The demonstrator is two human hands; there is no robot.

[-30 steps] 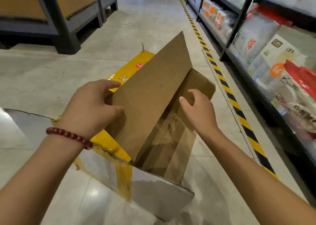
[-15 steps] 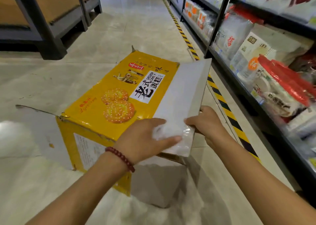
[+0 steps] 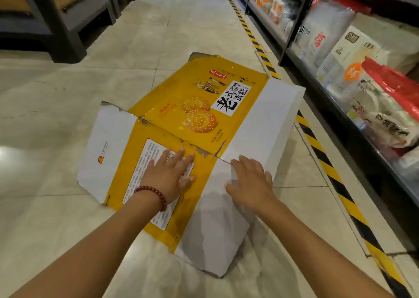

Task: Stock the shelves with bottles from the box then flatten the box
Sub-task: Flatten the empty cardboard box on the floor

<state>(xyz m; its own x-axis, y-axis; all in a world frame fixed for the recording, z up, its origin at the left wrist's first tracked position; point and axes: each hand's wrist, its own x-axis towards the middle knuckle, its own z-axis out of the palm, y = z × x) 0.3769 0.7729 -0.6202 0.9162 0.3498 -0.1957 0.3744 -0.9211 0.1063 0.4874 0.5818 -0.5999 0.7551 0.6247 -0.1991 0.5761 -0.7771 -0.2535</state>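
Observation:
The yellow and white cardboard box point(image 3: 204, 107) lies collapsed flat on the tiled floor, its printed cake picture facing up and its white flaps spread out. My left hand point(image 3: 169, 173), with a red bead bracelet at the wrist, presses flat on the yellow panel over the white label. My right hand point(image 3: 250, 179) presses flat on the white flap beside it. Torn edges show along the fold between the panels. No bottles are in view.
Store shelves point(image 3: 340, 75) with bagged and boxed goods run along the right. A yellow and black hazard stripe point(image 3: 315, 139) marks the floor in front of them. A dark display stand point(image 3: 68, 25) sits at the far left. Tiled aisle floor stretches ahead.
The box was held upright with its flaps being folded, then stood as a block. Now it is pushed down flat, with both hands moved on top of it.

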